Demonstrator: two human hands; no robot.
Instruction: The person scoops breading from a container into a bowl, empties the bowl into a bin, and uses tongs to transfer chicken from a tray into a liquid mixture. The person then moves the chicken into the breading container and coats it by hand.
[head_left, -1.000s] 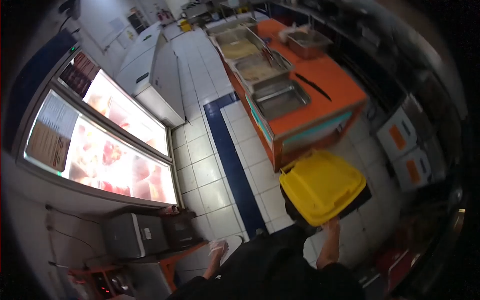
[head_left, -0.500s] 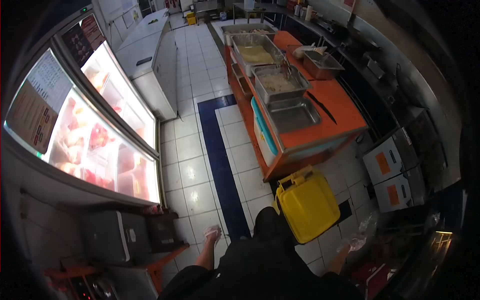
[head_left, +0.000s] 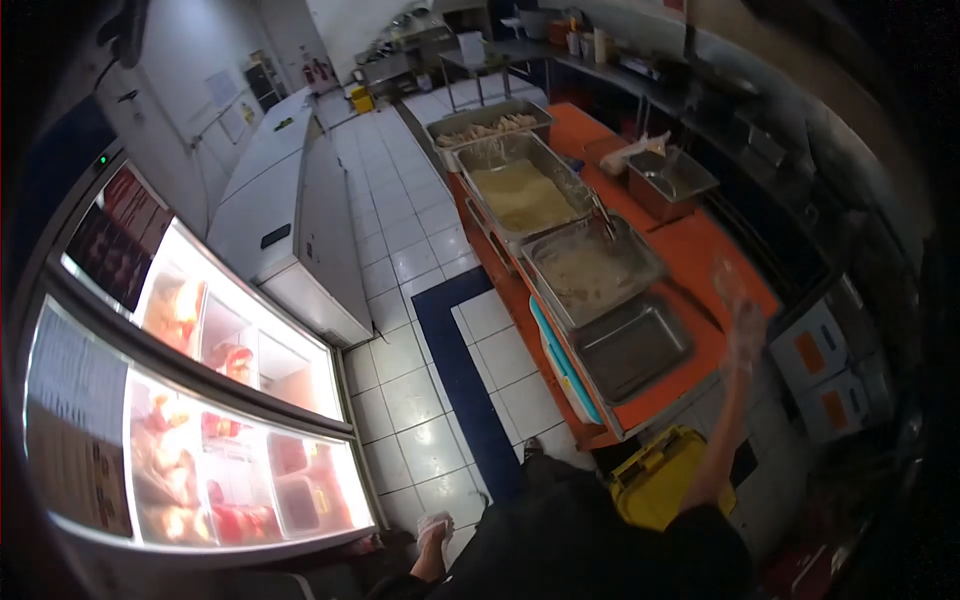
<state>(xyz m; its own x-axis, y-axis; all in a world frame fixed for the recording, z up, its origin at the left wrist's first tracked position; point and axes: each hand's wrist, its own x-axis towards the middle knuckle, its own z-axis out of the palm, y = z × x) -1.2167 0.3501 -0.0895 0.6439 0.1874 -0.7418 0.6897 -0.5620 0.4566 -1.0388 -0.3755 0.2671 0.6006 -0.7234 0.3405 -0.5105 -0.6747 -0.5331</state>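
Reaching w/ R hand [head_left: 742, 320] at orange table [head_left: 690, 235], near knife [head_left: 697, 306] beside metal tray [head_left: 636, 345]; dangling L hand [head_left: 434, 530] low, well apart from knife. Can't tell if either's wide or narrow.

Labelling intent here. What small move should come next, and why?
Probably ease the right hand toward the dark knife on the orange table: the arm stretches that way, the blurred fingers show nothing held, and the knife lies nearby, beside the empty metal tray.
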